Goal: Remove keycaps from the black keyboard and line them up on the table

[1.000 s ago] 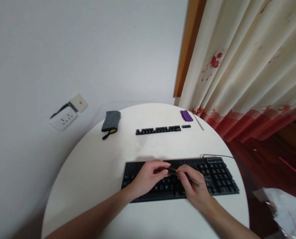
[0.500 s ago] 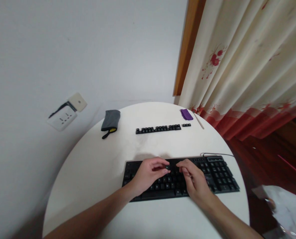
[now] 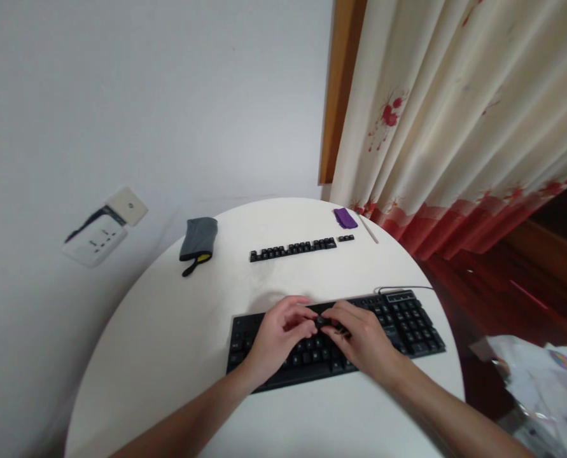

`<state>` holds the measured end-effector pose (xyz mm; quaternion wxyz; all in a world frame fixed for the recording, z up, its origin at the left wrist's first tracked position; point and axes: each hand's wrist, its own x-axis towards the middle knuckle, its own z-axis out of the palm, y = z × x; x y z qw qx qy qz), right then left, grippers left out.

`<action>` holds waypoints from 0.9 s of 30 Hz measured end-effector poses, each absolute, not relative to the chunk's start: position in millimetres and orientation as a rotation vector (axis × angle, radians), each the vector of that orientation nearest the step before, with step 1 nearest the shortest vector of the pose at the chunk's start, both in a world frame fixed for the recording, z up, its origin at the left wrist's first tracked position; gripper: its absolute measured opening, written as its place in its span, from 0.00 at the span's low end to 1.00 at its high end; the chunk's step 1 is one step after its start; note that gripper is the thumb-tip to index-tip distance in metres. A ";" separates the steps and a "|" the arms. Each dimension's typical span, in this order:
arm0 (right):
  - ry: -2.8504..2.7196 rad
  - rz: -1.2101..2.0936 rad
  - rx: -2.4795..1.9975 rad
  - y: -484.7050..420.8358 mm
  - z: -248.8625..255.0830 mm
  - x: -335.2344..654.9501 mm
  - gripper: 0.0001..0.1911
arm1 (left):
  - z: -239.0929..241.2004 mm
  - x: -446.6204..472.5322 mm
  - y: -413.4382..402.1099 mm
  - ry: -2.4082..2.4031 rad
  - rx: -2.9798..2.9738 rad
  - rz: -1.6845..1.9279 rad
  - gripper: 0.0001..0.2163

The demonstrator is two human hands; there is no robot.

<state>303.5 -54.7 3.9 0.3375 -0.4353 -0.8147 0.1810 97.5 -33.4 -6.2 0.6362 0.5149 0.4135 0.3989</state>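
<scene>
Fingers (image 3: 307, 329) of left hand (image 3: 277, 332) and right hand (image 3: 363, 332) curled nearly together over black computer keyboard (image 3: 414, 326), (whether anything is clamped cannot be told), loose keycaps (image 3: 307, 247) lined up beyond, on white tabletop (image 3: 168, 356).

Left hand (image 3: 279, 332), right hand (image 3: 363, 336) — over black keyboard (image 3: 415, 323).

Soft, dim light; slight blur

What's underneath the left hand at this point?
The black keyboard runs beneath the left hand, with keys visible on both sides. The hand covers the part directly below, so I can't tell whether every keycap there is in place.
</scene>
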 end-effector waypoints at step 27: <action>-1.837 0.338 -2.146 122.5 -24.3 379.0 0.14 | -8.9 94.5 -32.2 0.904 1.059 0.922 0.12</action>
